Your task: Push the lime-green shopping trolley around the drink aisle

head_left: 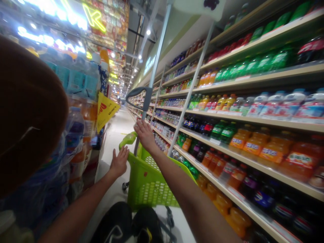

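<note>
A lime-green shopping cart with a perforated basket stands right in front of my legs. My right hand is at its far upper edge, with the fingers bent over the grey post below the grey loop handle. Beside the cart's green rounded grip is my left hand, its fingers stretched out and the thumb apart. The left fingertips reach the lower part of that grip; whether they press on it I cannot tell. The basket's inside is mostly hidden by my right forearm.
Shelves of bottled drinks line the right side, close to the cart. Wrapped bottle packs are stacked at left, with a yellow triangular sign sticking out. A large dark brown shape blocks the near left. The pale aisle floor runs ahead.
</note>
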The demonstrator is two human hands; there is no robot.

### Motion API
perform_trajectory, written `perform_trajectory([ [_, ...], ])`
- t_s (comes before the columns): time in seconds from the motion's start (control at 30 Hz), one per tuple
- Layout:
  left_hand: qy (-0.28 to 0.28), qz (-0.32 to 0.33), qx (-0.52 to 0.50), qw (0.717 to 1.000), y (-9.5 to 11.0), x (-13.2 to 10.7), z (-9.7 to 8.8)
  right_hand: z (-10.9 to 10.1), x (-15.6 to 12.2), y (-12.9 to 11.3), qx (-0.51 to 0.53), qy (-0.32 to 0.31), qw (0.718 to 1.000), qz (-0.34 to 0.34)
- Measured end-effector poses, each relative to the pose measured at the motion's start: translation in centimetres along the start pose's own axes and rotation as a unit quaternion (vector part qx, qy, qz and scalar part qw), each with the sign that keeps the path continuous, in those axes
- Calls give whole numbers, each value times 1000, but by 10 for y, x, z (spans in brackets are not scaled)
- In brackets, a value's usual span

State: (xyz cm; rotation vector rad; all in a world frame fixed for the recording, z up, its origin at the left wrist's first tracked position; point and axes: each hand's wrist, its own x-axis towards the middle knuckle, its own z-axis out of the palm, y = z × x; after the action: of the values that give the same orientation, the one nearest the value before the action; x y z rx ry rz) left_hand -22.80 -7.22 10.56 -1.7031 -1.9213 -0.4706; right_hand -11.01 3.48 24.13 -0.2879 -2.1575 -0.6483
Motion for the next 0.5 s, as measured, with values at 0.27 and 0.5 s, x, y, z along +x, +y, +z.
perform_trajectory([
  [0.27,-4,9,-6,1000,-5,1,-2,43,-94,-39,34,-94,993,-59],
  [0.5,18,12,-7,1000,-5,-1,2,30,-79,-33,38,-64,997,-10],
])
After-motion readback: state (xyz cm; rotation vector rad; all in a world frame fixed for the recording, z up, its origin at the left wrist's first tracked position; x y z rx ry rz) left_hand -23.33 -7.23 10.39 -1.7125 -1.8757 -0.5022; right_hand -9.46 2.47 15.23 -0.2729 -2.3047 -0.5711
